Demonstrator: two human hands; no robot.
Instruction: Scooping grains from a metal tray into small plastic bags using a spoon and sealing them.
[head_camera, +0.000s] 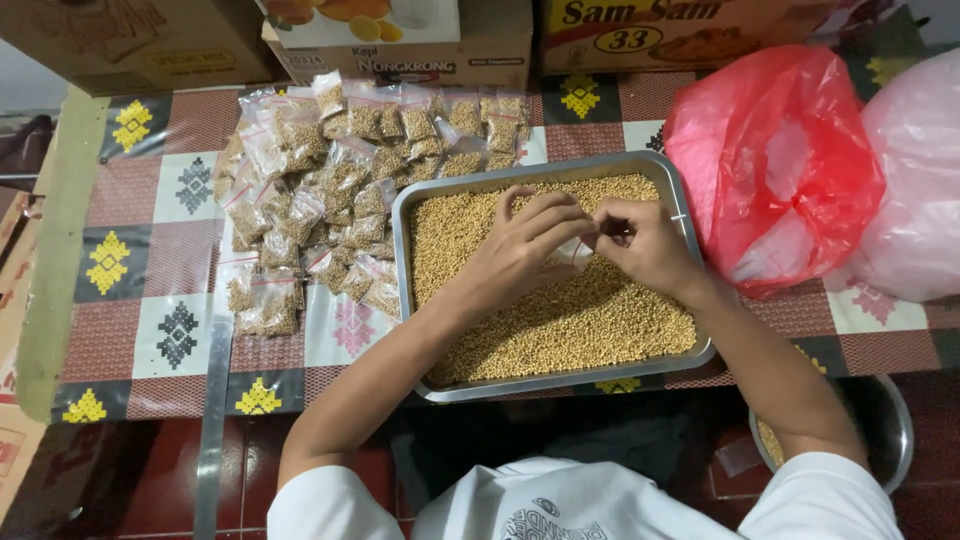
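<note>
While a big pile of small filled bags (330, 190) already sits in the upper left of the frame, the metal tray (405, 240) in the middle is still almost full of little tan seeds (570, 320). So I think a good part of the packing is done, but a lot more is left. The seeds cover nearly the whole tray, right up to its walls.

Both hands are over the upper middle of the tray. Between them is one small clear bag (578, 250). It is hard to see because it is see-through and mostly hidden by fingers. The left hand (525, 245) has its fingers curled and pressed close together, and its fingertips pinch one side of the bag. The right hand (645, 245) is bunched up too, with its fingertips pinching the other side, near the top of the bag. I cannot tell if this bag has seeds in it yet, or if its top is closed.

The bag hangs just above the seeds, touching both hands. The pile of filled bags lies beside the tray on its left, on a patterned tablecloth (150, 260). A red plastic bag (775, 165) and a pale pink bag (915, 180) sit at the right of the frame. Cardboard boxes (400, 40) stand along the top edge. A round metal bowl (890, 425) peeks out at the lower right.
</note>
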